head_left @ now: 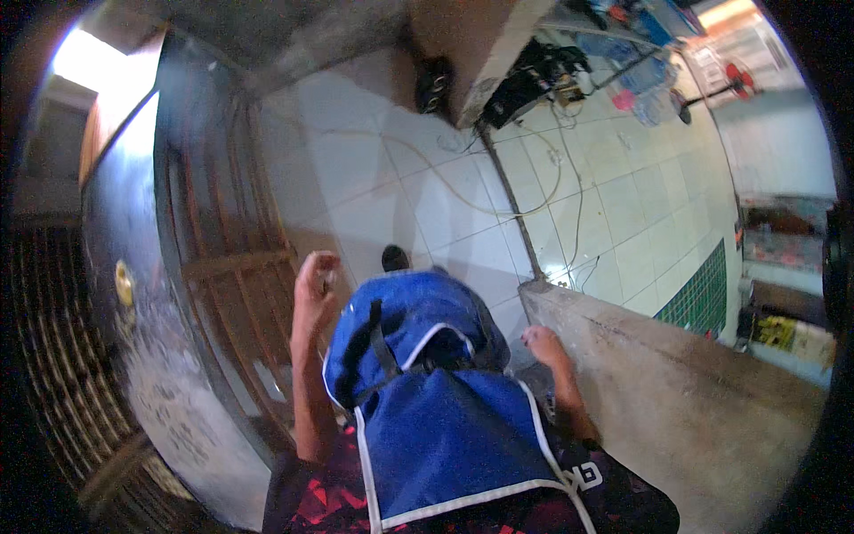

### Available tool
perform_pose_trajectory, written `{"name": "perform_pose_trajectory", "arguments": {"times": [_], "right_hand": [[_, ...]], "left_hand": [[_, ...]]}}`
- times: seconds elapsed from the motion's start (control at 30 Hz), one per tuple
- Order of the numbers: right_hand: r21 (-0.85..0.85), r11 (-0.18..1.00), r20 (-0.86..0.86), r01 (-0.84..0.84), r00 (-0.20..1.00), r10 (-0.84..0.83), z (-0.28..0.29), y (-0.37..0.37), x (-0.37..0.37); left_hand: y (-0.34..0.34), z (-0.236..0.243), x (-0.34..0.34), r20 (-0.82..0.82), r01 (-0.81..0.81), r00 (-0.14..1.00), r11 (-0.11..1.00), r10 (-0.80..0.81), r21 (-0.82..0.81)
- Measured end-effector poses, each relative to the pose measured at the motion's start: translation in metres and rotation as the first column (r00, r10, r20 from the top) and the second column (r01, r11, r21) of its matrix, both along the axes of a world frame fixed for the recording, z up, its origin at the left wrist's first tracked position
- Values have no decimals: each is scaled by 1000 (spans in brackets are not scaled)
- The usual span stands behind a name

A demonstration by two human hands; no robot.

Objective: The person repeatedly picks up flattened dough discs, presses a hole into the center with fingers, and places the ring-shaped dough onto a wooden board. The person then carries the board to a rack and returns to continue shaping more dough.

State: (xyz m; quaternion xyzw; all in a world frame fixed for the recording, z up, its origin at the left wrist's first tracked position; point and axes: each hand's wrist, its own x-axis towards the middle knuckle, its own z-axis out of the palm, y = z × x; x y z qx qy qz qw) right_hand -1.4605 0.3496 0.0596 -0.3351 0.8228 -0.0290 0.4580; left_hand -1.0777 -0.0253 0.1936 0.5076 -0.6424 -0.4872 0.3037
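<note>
A blue apron with white edging covers my front, over a dark shirt with red patterning. My left hand is raised beside the apron's left side, near a brown slatted wooden gate. Its fingers are loosely bent with a gap between them, and I see nothing held. On the other side, my right hand hangs near the end of a low concrete wall. Its fingers look curled in, with no object visible in them. The tip of a dark shoe shows past the apron.
Pale floor tiles stretch ahead, crossed by a thin hose. A concrete pillar stands ahead, with dark bags beside it. A fan and shelves are at far right. A worn, pale door panel is at left.
</note>
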Motion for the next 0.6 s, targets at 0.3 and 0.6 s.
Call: {"name": "perform_pose_trajectory", "arguments": {"times": [0.3, 0.6], "right_hand": [[214, 971, 282, 108, 945, -168, 63, -98, -45], [-55, 646, 207, -761, 625, 753, 207, -535, -62]], "left_hand": [[-76, 84, -5, 63, 272, 954, 936, -292, 224], [-92, 108, -52, 94, 107, 986, 953, -139, 282]]}}
